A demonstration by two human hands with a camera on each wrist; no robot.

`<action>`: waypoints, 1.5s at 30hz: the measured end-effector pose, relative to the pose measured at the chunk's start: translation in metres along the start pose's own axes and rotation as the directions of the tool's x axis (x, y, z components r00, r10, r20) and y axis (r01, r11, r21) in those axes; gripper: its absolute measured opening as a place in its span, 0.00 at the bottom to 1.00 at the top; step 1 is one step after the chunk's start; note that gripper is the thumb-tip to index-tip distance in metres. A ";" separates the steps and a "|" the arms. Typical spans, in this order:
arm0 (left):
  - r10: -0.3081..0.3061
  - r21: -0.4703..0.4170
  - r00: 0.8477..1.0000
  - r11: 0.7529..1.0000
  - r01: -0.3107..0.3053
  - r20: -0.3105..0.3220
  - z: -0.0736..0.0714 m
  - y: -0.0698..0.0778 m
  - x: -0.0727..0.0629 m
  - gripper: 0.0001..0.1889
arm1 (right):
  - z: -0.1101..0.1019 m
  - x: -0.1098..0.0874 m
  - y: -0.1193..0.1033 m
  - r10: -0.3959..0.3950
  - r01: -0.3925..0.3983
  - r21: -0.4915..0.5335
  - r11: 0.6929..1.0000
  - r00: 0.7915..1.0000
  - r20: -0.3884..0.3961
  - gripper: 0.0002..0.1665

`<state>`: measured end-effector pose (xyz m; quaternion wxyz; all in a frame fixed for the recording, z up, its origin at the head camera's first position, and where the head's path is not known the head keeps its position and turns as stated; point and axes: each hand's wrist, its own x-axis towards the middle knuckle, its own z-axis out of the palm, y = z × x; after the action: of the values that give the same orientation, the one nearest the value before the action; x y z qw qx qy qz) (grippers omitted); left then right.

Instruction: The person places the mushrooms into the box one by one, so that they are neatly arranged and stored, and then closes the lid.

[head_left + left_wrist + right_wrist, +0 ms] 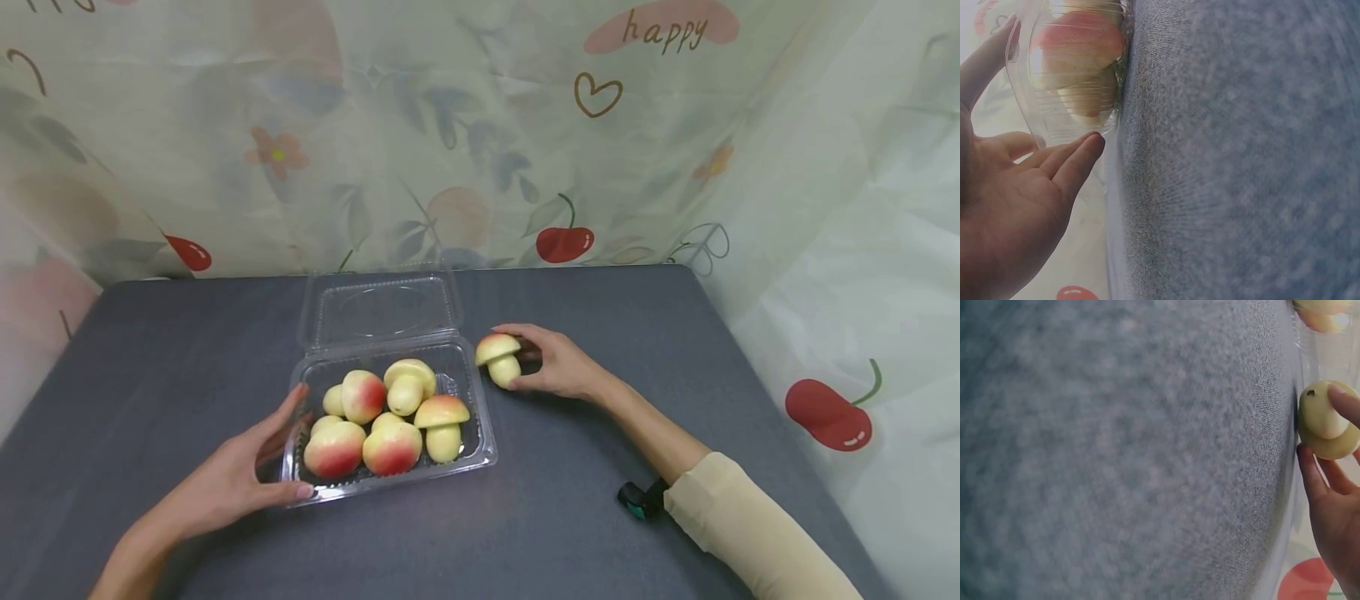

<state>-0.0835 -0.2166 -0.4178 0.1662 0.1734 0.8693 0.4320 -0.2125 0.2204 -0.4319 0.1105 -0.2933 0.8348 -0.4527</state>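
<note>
A toy mushroom [498, 360] with a red-and-yellow cap and pale stem is pinched between the thumb and fingers of my right hand [558, 362], just right of the box. In the right wrist view the mushroom [1325, 419] shows its stem end toward the camera, low by the table. My left hand [225, 479] holds the left end of a clear plastic clamshell box [487, 446], thumb at the front corner and fingers along the left side. Inside lie several similar mushrooms [393, 446], some cap up, others on their sides. Its lid [382, 308] is folded back, away from me.
Everything stands on a dark grey cloth-covered table [570, 500]. Near the right sleeve [750, 517] is a small black device [637, 500] at the forearm. A patterned curtain [480, 150] hangs behind the far edge and along both sides.
</note>
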 end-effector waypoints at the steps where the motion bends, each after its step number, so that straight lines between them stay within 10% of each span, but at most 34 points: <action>1: 0.002 0.000 1.000 1.000 -0.002 -0.001 0.000 0.000 0.000 0.59 | 0.000 0.000 -0.001 0.006 -0.006 0.002 1.000 1.000 -0.005 0.47; 45: 0.017 0.033 1.000 0.999 -0.017 -0.012 0.000 0.000 -0.001 0.60 | -0.003 -0.003 -0.082 -0.173 0.174 0.002 0.985 0.978 -0.114 0.41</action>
<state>-0.0822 -0.2167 -0.4177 0.1545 0.1811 0.8758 0.4199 -0.1798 0.1899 -0.3632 0.0247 -0.3384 0.8082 -0.4813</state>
